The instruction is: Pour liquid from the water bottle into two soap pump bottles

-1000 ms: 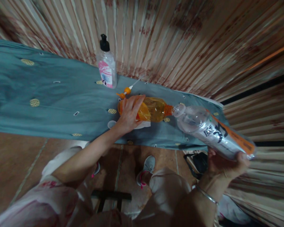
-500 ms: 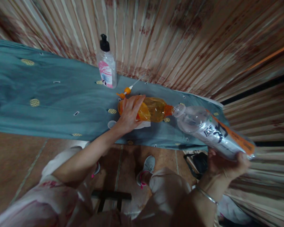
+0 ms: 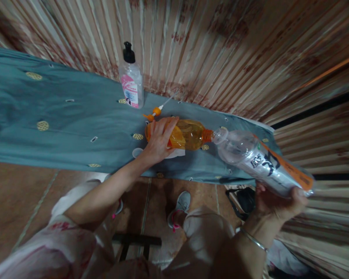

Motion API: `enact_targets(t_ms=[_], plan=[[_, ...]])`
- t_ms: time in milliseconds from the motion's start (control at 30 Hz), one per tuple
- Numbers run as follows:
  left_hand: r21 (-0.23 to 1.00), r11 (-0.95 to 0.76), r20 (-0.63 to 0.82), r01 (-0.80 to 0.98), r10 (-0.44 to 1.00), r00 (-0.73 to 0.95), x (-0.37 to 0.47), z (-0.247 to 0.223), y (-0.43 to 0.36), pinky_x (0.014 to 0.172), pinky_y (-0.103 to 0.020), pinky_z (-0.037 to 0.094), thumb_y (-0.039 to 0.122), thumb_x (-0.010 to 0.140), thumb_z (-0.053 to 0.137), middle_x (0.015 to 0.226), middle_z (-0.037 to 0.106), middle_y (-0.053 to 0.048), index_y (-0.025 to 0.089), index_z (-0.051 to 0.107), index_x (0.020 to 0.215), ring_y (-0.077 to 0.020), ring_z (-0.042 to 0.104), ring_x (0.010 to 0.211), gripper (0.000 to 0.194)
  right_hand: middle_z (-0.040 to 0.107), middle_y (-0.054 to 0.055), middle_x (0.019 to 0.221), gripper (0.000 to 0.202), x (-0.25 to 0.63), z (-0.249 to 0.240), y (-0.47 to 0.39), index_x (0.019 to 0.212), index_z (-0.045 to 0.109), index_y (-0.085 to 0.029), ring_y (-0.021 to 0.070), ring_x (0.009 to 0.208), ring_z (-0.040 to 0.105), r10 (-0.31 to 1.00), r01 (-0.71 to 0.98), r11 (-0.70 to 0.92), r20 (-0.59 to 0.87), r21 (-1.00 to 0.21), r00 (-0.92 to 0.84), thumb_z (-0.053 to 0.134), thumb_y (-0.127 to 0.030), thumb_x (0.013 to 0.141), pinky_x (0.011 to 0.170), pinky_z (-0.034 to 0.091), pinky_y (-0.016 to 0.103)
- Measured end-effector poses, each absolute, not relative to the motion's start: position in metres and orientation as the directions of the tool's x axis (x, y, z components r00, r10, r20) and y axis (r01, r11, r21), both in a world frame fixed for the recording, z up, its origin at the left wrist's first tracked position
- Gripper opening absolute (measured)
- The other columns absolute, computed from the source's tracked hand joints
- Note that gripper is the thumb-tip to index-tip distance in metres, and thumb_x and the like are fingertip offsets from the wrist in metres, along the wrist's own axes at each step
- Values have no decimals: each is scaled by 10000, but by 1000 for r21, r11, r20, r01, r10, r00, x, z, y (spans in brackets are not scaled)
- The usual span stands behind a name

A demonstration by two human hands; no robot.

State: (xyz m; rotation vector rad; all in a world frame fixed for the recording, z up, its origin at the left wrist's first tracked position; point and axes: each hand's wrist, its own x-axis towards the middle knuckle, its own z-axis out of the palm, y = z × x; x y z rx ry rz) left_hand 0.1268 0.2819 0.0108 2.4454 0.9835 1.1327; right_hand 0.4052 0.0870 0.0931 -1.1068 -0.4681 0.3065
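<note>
My left hand [image 3: 160, 140] is wrapped over the lower part of an orange, see-through bottle [image 3: 192, 134], tipped on its side over the table with its neck to the right. In my right hand [image 3: 279, 205] is a large clear plastic drink bottle [image 3: 261, 161] with an orange and silver label, slanted so its mouth meets the neck of the orange bottle. Fingers under the clear bottle are partly hidden. Behind the left hand lies an orange pump top [image 3: 155, 112] with a thin clear tube. A small clear round cap [image 3: 137, 152] sits near the left wrist.
A clear pump bottle [image 3: 131, 87] with a black top and pink label stands at the back of the table's blue-green cloth [image 3: 75, 116]. Pleated curtains [image 3: 192, 50] hang behind and right. A black bag [image 3: 246, 199] is below the front edge.
</note>
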Motion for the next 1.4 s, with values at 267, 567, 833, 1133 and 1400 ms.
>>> enact_targets(t_ms=[267,567,833,1133,1400], plan=[[494,-722,545,485,692,474,126,12,282,1209,-590,261,471,830,755,1494,485,-184,197,320,1567,-382,424,1407,898,657,91,1104,441,403,94,88,862,621,-195,222,820,624,452,-1,414,205,-910,868,591,-351,450,310,335,153],[463,-739,576,490,671,467,126,10,283,1212,-572,256,442,833,753,1495,491,-190,181,300,1559,-371,440,1401,894,672,56,1072,389,403,94,86,801,609,-217,259,900,644,445,0,386,186,-923,876,587,-376,447,319,351,148],[465,-738,564,489,673,479,126,11,282,1205,-585,268,456,836,751,1497,488,-194,179,302,1565,-380,434,1405,900,671,32,1101,406,406,92,86,830,661,-217,148,705,554,459,5,403,206,-915,864,611,-384,463,319,323,157],[477,-731,545,488,682,488,125,13,281,1213,-585,251,406,823,760,1505,474,-190,183,280,1568,-380,425,1412,914,673,61,1112,484,403,94,87,911,656,-223,243,844,631,451,-1,398,195,-917,871,618,-391,459,328,331,165],[461,-747,579,479,662,475,126,9,282,1205,-582,259,438,831,754,1494,485,-196,178,288,1564,-380,432,1404,907,665,46,1098,461,404,94,86,904,649,-215,172,764,604,466,3,403,208,-915,860,626,-376,473,323,350,157]])
